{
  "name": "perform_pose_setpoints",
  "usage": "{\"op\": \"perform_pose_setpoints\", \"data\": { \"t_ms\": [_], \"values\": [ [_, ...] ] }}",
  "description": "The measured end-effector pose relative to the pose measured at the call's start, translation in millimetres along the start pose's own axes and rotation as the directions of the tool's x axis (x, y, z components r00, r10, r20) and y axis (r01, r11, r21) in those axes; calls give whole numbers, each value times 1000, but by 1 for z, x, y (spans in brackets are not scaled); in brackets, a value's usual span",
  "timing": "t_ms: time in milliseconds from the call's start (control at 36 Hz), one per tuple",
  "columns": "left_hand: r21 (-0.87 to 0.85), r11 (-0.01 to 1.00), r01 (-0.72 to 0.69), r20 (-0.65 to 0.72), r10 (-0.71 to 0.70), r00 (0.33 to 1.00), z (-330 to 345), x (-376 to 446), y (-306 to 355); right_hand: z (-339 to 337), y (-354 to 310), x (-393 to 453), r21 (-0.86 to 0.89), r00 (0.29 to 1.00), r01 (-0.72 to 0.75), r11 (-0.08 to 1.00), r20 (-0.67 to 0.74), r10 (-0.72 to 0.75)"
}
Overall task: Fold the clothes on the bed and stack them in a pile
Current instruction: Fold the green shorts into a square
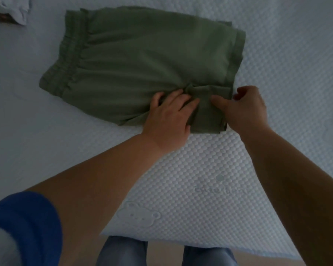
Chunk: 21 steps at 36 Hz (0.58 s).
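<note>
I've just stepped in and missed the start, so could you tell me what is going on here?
A person is folding a green garment spread on a white bed. The left hand presses flat on its near edge, while the right hand pinches the near corner, where the cloth is bunched. A pale garment lies at the far left corner. No stack of folded clothes is in view.

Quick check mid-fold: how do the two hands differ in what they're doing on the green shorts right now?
The left hand lies flat, fingers straight, pressing the green shorts down; the right hand is curled, its thumb and fingers pinching the near hem corner. The left hand sits wholly on the fabric; the right hand is mostly over the bare mattress, at the shorts' edge. Both work the same bunched near corner, close together.
</note>
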<state>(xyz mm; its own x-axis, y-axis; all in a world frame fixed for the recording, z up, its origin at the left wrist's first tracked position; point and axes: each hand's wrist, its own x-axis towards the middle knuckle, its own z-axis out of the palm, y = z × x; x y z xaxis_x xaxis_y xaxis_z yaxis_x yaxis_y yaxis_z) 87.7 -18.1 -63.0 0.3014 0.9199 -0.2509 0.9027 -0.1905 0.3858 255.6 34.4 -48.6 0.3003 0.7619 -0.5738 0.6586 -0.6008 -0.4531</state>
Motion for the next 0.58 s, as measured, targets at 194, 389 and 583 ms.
{"op": "perform_pose_setpoints", "data": {
  "t_ms": [194, 389, 583],
  "values": [
    [23, 999, 28, -31, -27, 999, -7, 7, 2, 1, -21, 15, 71, 981, -64, 995, 188, 50],
    [-66, 994, 83, 10, -83, 997, -13, 14, 3, 3, -30, -2, 168, 988, 67, 984, 130, -90],
    [-871, 323, 370, 304, -236, 923, -64, 26, -2, 6, -74, -24, 415, 928, 96, 905, 291, -232]
  ]
}}
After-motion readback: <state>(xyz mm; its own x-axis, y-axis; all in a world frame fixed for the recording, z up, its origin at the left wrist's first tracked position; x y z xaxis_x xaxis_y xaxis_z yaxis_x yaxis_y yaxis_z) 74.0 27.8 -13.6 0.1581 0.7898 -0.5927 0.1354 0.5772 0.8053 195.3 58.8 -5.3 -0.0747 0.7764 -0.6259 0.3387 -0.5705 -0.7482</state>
